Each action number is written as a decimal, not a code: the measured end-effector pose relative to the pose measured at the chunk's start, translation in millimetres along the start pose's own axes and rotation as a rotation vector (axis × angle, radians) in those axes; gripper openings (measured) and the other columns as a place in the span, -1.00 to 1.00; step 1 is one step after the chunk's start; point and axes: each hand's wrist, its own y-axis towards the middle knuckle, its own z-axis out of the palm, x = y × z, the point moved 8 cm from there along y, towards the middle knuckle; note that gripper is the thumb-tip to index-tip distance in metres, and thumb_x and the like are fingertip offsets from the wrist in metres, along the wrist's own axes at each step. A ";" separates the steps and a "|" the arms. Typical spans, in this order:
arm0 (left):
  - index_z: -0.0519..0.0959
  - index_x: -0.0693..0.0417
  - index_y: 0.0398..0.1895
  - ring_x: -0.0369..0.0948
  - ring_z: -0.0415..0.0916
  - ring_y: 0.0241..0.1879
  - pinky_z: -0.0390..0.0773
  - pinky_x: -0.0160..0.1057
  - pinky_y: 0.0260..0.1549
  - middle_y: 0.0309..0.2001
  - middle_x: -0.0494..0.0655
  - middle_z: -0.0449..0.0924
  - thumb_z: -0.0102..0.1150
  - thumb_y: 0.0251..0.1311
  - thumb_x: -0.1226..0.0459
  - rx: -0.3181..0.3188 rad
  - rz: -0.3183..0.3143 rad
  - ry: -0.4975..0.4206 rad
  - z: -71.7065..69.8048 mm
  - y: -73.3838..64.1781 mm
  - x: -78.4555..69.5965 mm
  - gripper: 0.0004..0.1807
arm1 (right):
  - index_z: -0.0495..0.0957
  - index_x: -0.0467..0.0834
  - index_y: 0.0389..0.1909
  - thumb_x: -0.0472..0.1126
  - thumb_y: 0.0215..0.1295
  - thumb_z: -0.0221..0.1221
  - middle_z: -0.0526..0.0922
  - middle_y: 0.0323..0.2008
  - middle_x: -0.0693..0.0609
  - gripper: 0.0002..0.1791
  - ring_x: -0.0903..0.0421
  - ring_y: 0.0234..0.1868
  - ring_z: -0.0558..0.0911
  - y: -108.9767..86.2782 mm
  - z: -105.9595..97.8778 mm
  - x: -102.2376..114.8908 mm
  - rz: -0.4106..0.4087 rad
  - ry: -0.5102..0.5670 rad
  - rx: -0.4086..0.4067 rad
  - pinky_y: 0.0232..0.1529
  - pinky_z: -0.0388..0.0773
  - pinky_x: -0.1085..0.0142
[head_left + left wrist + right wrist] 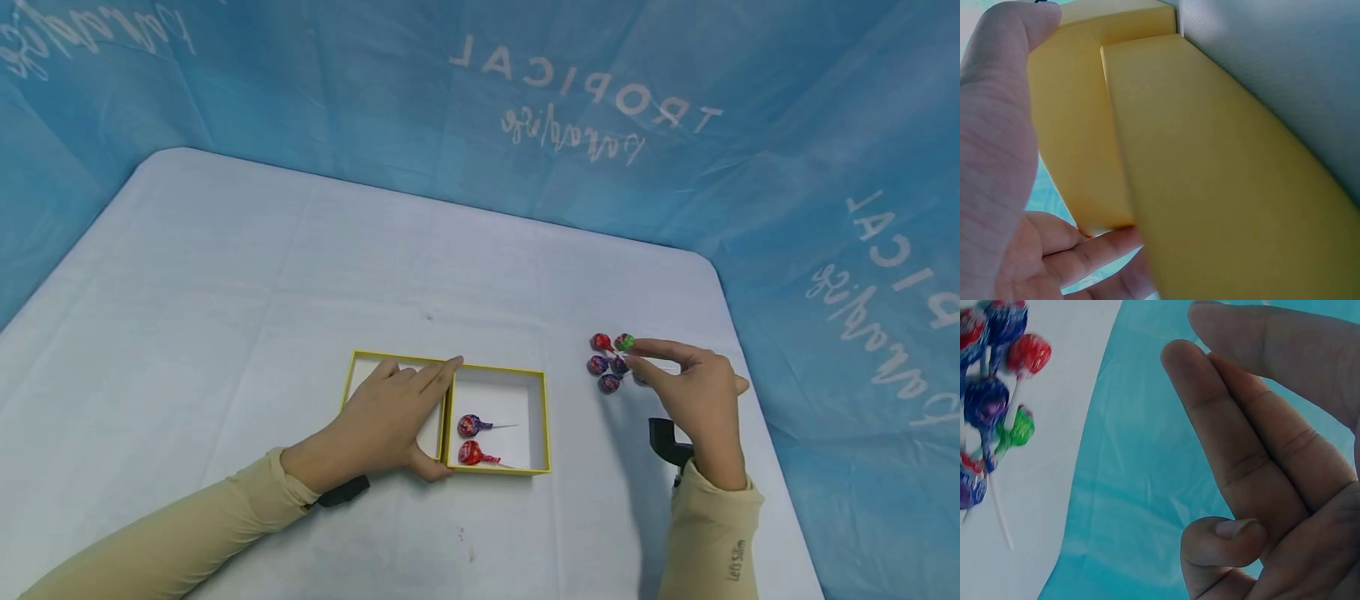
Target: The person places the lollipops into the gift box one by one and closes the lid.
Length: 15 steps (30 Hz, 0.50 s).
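Note:
A yellow-edged box with white insides lies in two shallow halves side by side. My left hand stretches over the left half and grips it where the halves meet, thumb at the near wall and fingers at the far wall. Inside the right half lie a purple lollipop and a red lollipop. Over a loose group of lollipops hovers my right hand, thumb and forefinger apart, with nothing visible between them. A green lollipop and a red one show in that group among several purple ones.
White cloth covers the table, its right edge close beyond my right hand. Blue printed sheeting hangs around the back and sides. Between the box and the lollipop group lies a strip of white cloth.

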 end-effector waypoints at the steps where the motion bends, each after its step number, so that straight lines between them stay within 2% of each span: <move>1: 0.20 0.16 0.53 -0.16 0.58 -0.23 0.27 -0.17 -0.16 0.30 -0.13 0.50 0.35 -0.36 -0.50 -0.002 0.002 -0.001 -0.1 0.0 -0.2 0.40 | 0.77 -0.16 -0.06 -0.03 0.27 0.36 0.77 -0.20 -0.24 -0.66 -0.32 0.18 0.55 0.5 -1.2 -2.8 0.011 0.004 -0.001 0.16 -0.29 -0.49; 3: 0.20 0.16 0.53 -0.16 0.58 -0.23 0.27 -0.16 -0.15 0.31 -0.12 0.50 0.34 -0.35 -0.50 -0.005 0.005 -0.002 -0.5 0.1 -0.5 0.40 | 0.76 -0.17 -0.04 -0.02 0.28 0.34 0.76 -0.15 -0.26 -0.65 -0.35 0.23 0.51 2.1 -2.3 -8.4 0.032 0.006 -0.002 0.18 -0.40 -0.54; 5: 0.20 0.16 0.53 -0.16 0.58 -0.23 0.27 -0.16 -0.15 0.30 -0.12 0.50 0.34 -0.35 -0.50 -0.007 0.007 -0.001 -0.6 0.1 -0.5 0.40 | 0.75 -0.18 -0.03 -0.03 0.29 0.34 0.75 -0.11 -0.27 -0.64 -0.36 0.25 0.49 3.5 -2.3 -12.6 0.043 0.005 -0.007 0.20 -0.42 -0.52; 15: 0.18 0.16 0.54 -0.16 0.59 -0.22 0.26 -0.16 -0.16 0.29 -0.11 0.51 0.35 -0.35 -0.50 -0.003 0.004 -0.008 1.0 -0.5 0.2 0.41 | 0.76 -0.19 -0.06 -0.06 0.28 0.34 0.75 -0.11 -0.26 -0.67 -0.30 0.22 0.53 17.9 11.7 -23.8 0.061 -0.023 -0.028 0.17 -0.27 -0.37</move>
